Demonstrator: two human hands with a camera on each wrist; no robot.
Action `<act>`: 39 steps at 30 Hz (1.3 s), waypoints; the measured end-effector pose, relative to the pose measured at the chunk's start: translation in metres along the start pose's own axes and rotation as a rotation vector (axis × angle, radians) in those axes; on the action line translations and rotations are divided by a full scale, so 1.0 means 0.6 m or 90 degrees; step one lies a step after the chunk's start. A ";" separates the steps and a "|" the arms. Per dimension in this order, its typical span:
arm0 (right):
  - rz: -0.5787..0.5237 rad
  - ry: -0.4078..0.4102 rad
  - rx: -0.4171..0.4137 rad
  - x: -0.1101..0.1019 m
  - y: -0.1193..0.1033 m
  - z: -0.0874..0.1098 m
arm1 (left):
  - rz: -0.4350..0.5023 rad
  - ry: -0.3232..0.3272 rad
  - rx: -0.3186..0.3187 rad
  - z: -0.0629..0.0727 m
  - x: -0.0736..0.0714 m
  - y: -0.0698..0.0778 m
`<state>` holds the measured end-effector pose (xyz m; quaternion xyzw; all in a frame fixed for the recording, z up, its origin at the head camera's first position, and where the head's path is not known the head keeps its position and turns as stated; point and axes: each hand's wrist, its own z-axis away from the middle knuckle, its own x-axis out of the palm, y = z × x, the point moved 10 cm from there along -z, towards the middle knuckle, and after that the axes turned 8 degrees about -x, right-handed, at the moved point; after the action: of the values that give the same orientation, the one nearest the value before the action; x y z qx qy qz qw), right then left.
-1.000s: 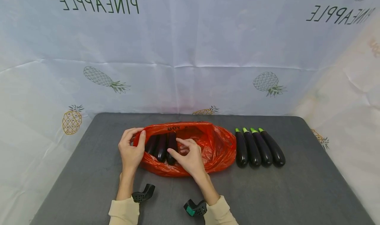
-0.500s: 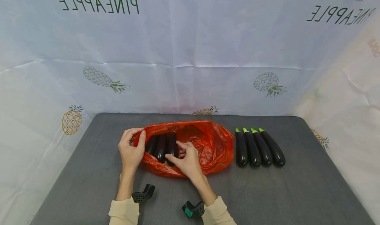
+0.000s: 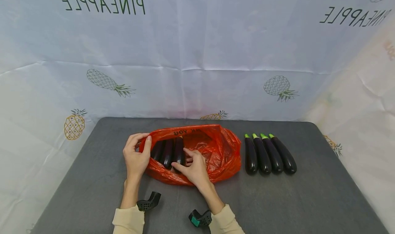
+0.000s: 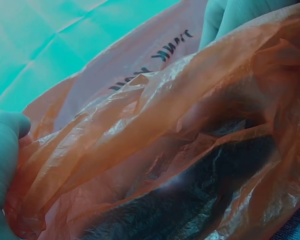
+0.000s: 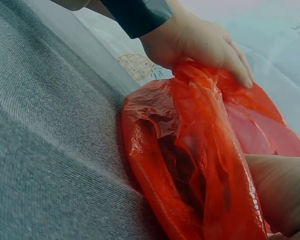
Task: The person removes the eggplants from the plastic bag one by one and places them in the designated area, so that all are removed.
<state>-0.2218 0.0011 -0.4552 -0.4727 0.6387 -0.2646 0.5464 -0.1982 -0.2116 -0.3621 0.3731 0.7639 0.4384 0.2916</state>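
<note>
My left hand (image 3: 135, 155) grips the left rim of a red plastic bag (image 3: 225, 158), thumb inside its mouth and fingers outside. The bag lies with its mouth held wide. Inside, on its left side, three dark purple eggplants lie side by side. My right hand (image 3: 195, 167) reaches in and holds the rightmost eggplant (image 3: 179, 148), thumb at its left and index finger at its right; its lower end is partly covered. In the left wrist view, dark shapes show through the bag film (image 4: 140, 135). The right wrist view shows the left hand (image 5: 205, 45) bunching the rim.
To the right of the bag, several eggplants (image 3: 263, 155) lie in a row on the grey table (image 3: 308, 193), green stem ends facing away. A white cloth (image 3: 197, 38) printed with pineapples hangs behind the table.
The right hand has shifted slightly down and left along the rightmost eggplant in the bag. The bag's right side has drawn in a little to the left. The left hand stays put.
</note>
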 end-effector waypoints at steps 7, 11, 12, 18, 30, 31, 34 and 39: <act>-0.016 -0.004 0.000 0.004 0.000 0.000 | -0.001 -0.003 0.001 0.000 0.000 0.001; -0.018 -0.003 0.011 0.001 0.000 0.000 | -0.007 -0.003 0.000 0.000 -0.001 0.000; -0.016 -0.004 0.016 -0.001 0.001 0.000 | -0.008 -0.003 0.000 0.000 -0.001 0.000; 0.002 -0.022 0.028 -0.012 0.002 -0.003 | -0.012 -0.003 -0.002 0.000 -0.001 -0.001; 0.070 0.014 0.018 -0.015 -0.005 0.004 | -0.008 -0.004 0.007 0.000 0.002 0.000; 0.075 0.019 0.019 -0.014 -0.005 0.004 | -0.008 -0.004 0.009 0.000 0.002 0.000; 0.082 0.028 0.024 -0.014 -0.003 0.004 | -0.006 -0.003 0.013 0.001 0.002 0.002; 0.093 0.038 0.005 -0.017 -0.006 0.002 | 0.000 -0.003 0.017 0.001 0.002 0.003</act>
<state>-0.2202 0.0089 -0.4480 -0.4147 0.6866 -0.2403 0.5467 -0.1977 -0.2098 -0.3608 0.3782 0.7690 0.4272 0.2884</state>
